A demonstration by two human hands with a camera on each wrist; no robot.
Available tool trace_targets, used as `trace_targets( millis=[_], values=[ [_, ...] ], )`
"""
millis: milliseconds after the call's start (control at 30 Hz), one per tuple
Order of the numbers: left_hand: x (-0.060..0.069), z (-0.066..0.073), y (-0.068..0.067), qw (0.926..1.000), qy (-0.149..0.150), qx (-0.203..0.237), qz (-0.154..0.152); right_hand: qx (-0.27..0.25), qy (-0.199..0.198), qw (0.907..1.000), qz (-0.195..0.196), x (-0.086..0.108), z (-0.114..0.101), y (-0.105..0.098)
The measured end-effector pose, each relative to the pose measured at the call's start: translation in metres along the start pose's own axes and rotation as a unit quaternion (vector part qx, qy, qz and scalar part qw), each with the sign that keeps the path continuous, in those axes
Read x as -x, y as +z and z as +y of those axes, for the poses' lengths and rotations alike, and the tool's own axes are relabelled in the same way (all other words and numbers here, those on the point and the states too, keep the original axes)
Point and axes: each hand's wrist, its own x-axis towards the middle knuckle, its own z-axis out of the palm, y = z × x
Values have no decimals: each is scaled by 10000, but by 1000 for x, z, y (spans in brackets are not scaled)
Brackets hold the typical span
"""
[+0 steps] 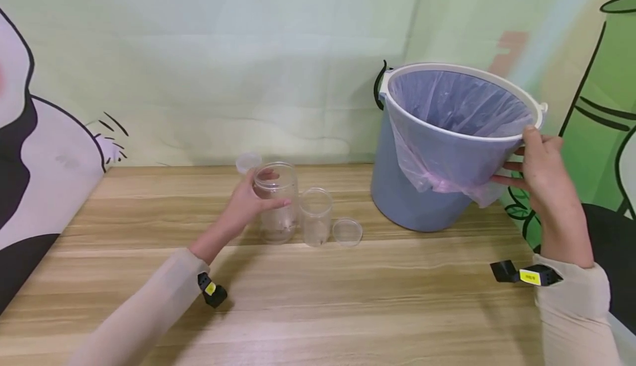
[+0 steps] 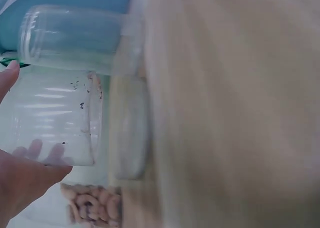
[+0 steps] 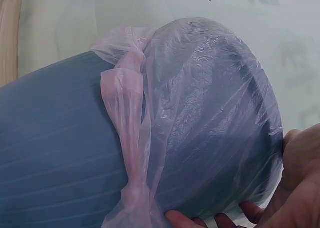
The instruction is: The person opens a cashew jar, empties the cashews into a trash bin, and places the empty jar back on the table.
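My left hand [image 1: 248, 200] grips a large clear plastic jar [image 1: 280, 222], with the thumb across its near side and the fingers behind. The jar is lidless, and dark specks show near its bottom in the left wrist view. Beside it, to the right, stands a smaller clear jar [image 1: 316, 225], also uncovered. A round clear lid [image 1: 348, 232] lies next to that one. At the far right my right hand [image 1: 544, 170] holds the rim of a blue bucket [image 1: 422, 211], thumb on the rim and fingers against the outside. A thin plastic bag [image 3: 200, 108] lines the bucket and is knotted outside.
Curved nut-like pieces, resembling cashews [image 2: 95, 205], appear behind the large jar in the left wrist view. Another clear lid [image 1: 248, 162] shows near the table's back edge. A printed cloth backdrop [image 1: 248, 90] rises behind the wood-grain table [image 1: 308, 311].
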Motion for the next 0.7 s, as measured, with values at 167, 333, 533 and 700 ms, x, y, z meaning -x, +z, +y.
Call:
trace_targets(
  millis=[167, 333, 533, 700],
  values=[
    [-16, 7, 6, 9994, 165, -113, 271, -9, 32, 10000, 11, 1, -1, 1],
    [-29, 5, 17, 9979, 300, -442, 353, 30, 47, 10000, -47, 0, -1, 1],
    [-42, -3, 28, 9960, 260, -553, 646, 111, 69, 9999, -43, -2, 0, 0],
    [-48, -9, 33, 9963, 116, -573, 623, 68, 95, 9999, -43, -2, 1, -1]
  ],
)
